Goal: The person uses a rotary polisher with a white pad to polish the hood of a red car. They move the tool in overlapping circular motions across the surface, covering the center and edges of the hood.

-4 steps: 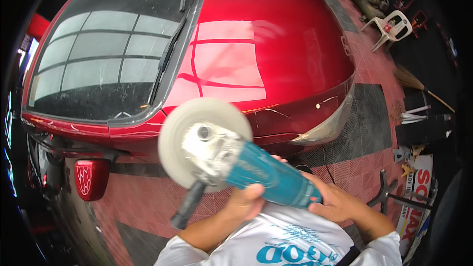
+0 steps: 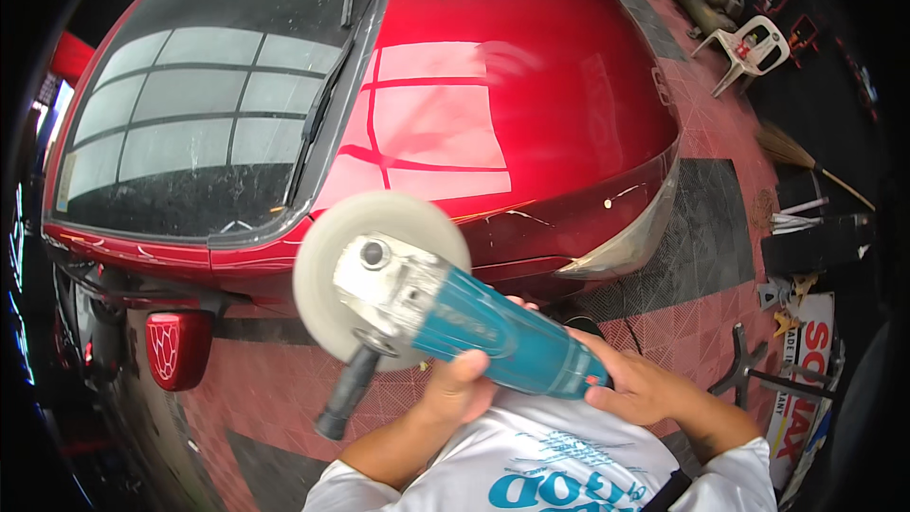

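Note:
A teal car polisher [image 2: 507, 337] with a silver metal head is held in front of my body, tilted so its round whitish pad [image 2: 316, 275] points up and left. My left hand [image 2: 461, 389] cradles the casing from below, just behind the metal head. Around the rear end of the body my right hand [image 2: 633, 381] is closed, its thumb close to a small red switch. The black side handle [image 2: 347, 395] sticks out below the head, with no hand on it. Beyond the pad is the glossy red hood [image 2: 569, 123] of a car; whether the pad touches it I cannot tell.
The windshield [image 2: 180, 152] with its wiper [image 2: 320, 114] fills the left, above a red side mirror [image 2: 177, 351]. A white plastic chair [image 2: 749, 55], a broom [image 2: 789, 150] and a black stand base [image 2: 744, 368] stand at right on the red and grey tiled floor [image 2: 706, 308].
The polisher has shifted slightly left, with both hands staying on it. The car and the chair appear almost in the same place.

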`<control>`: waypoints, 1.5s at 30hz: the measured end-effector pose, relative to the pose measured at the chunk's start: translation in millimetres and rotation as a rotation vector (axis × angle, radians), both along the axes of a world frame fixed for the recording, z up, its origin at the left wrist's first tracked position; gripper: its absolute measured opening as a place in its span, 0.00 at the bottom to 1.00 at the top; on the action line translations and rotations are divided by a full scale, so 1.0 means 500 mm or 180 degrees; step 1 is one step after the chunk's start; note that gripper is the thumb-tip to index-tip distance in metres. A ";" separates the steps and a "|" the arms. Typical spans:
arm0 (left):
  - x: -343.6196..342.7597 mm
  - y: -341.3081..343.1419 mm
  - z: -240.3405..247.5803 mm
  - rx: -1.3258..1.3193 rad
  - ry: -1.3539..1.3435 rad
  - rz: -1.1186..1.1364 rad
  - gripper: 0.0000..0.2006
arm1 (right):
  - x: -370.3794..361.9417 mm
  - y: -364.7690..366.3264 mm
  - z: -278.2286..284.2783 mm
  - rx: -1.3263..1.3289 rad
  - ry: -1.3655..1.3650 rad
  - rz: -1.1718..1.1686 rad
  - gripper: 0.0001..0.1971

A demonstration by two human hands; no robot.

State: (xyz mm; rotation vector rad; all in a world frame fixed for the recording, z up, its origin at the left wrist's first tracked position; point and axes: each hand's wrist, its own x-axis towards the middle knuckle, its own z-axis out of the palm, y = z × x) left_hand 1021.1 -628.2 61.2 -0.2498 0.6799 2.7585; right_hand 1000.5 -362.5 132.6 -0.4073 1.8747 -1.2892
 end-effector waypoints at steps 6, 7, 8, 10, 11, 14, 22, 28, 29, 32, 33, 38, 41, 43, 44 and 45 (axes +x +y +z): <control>-0.093 0.033 0.041 -0.0352 -0.0001 -0.0709 0.35 | 0.040 0.047 -0.011 -0.0241 -0.0603 -0.0808 0.38; -0.103 0.062 0.030 -0.0339 -0.0037 -0.0804 0.34 | 0.044 0.066 0.002 -0.0150 -0.0915 -0.0936 0.37; -0.116 0.094 0.017 -0.0328 -0.0072 -0.0905 0.33 | 0.054 0.088 0.000 -0.0263 -0.1026 -0.1245 0.37; -0.157 0.169 0.004 -0.0105 -0.0191 -0.1234 0.27 | 0.084 0.136 -0.005 -0.0519 -0.1250 -0.1865 0.37; -0.181 0.211 0.005 -0.0024 -0.0285 -0.1370 0.23 | 0.087 0.155 0.003 -0.0518 -0.1236 -0.2094 0.35; -0.265 0.346 -0.018 0.0093 -0.0225 -0.1756 0.23 | 0.074 0.221 0.012 -0.0527 -0.1234 -0.2592 0.34; -0.443 0.508 -0.038 0.0078 -0.0470 -0.1871 0.27 | -0.060 0.305 -0.038 -0.0810 -0.1490 -0.3222 0.27; -0.355 0.332 0.040 -0.0490 -0.0349 -0.1272 0.24 | -0.059 0.230 -0.018 -0.1325 -0.1644 -0.2102 0.31; -0.333 0.296 0.060 -0.0582 -0.0392 -0.1066 0.25 | -0.058 0.209 -0.027 -0.1423 -0.1697 -0.1843 0.32; -0.284 0.203 0.079 -0.0883 -0.0368 -0.0540 0.30 | -0.087 0.155 -0.009 -0.1295 -0.1518 -0.1140 0.38; -0.272 0.170 0.076 -0.0892 -0.0292 -0.0528 0.36 | -0.105 0.139 0.003 -0.1216 -0.1502 -0.0884 0.41; -0.267 0.166 0.094 -0.0912 -0.0139 -0.0374 0.42 | -0.096 0.133 -0.042 -0.0917 -0.0017 -0.0514 0.54; -0.254 0.236 0.077 -0.0894 -0.0386 -0.0820 0.39 | -0.038 0.196 -0.054 -0.0859 -0.0080 -0.0952 0.57; -0.259 0.315 0.065 -0.0757 -0.0515 -0.1118 0.34 | 0.013 0.246 -0.065 -0.0773 -0.0074 -0.1461 0.57; -0.270 0.363 0.053 -0.0655 -0.0526 -0.1246 0.31 | 0.024 0.275 -0.052 -0.0767 -0.0456 -0.1751 0.56; -0.282 0.408 0.033 -0.0551 -0.0595 -0.1432 0.28 | 0.035 0.302 -0.044 -0.0719 -0.0868 -0.1987 0.55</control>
